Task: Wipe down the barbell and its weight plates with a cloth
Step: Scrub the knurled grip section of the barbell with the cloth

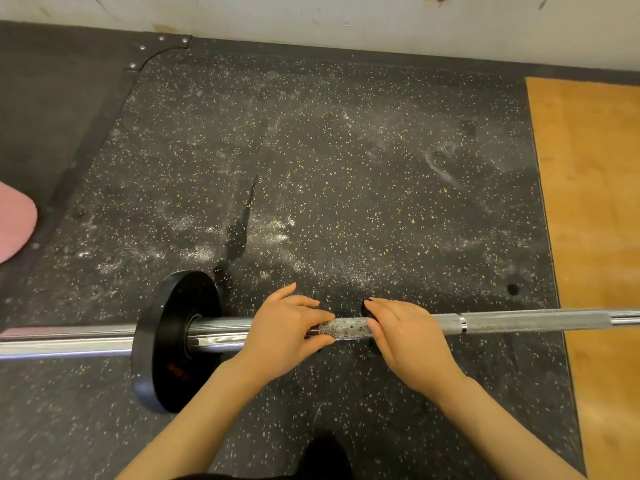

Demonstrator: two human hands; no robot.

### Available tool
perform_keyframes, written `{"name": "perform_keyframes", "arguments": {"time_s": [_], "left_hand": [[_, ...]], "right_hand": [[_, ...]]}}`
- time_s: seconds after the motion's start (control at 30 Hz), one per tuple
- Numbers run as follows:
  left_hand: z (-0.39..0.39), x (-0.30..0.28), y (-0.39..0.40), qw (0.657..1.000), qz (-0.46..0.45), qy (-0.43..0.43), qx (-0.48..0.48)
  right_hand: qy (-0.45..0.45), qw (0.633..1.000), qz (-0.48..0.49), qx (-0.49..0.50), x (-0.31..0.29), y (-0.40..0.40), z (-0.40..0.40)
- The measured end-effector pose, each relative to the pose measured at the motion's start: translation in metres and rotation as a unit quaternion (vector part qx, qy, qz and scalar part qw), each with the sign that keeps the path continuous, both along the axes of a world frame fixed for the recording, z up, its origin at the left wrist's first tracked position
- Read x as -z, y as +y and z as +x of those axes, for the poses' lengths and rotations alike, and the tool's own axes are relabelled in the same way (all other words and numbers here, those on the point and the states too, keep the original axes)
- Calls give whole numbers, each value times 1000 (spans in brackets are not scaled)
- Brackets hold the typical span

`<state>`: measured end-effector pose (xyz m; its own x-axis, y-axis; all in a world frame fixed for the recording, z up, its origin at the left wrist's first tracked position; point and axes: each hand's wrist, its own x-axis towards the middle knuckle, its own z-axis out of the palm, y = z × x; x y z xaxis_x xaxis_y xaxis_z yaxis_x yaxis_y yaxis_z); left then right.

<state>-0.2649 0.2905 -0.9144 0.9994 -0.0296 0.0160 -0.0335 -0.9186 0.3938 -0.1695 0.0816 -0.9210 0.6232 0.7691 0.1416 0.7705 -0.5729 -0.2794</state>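
A barbell [519, 323] lies across a speckled rubber floor [346, 168], one black weight plate [173, 341] standing on its edge near the left end and lifting the shaft just clear of the ground. Both hands rest on the bar just right of the plate. The left hand [284, 334] has its fingers laid across the top and its thumb underneath, seemingly pinching the rough grip section; the right hand [408, 337] lies over the bar with fingers nearly straight, pressing down, probably to stop it rolling. Between them the grip section [346, 329] looks blotched with dark grime. No cloth is visible in either hand; a pink object [15, 226] at the left edge may be one, though that cannot be told. White powder dusts the floor beyond the bar, and a wooden platform [595, 237] borders it on the right.
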Motion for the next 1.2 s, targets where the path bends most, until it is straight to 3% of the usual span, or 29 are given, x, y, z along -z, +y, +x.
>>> {"name": "perform_keyframes", "arguments": {"time_s": [0.27, 0.57, 0.77, 1.2], "left_hand": [[-17, 6, -8, 999, 15, -32, 17], [-21, 11, -9, 997, 27, -64, 13], [-27, 19, -10, 994, 31, -106, 20], [-24, 12, -10, 991, 43, -122, 32]], "right_hand": [[-7, 1000, 19, -24, -1, 10, -8], [-25, 993, -13, -116, 9, -6, -2], [-57, 993, -13, -104, 10, -53, 23], [-19, 991, -28, -128, 9, -18, 10]]}}
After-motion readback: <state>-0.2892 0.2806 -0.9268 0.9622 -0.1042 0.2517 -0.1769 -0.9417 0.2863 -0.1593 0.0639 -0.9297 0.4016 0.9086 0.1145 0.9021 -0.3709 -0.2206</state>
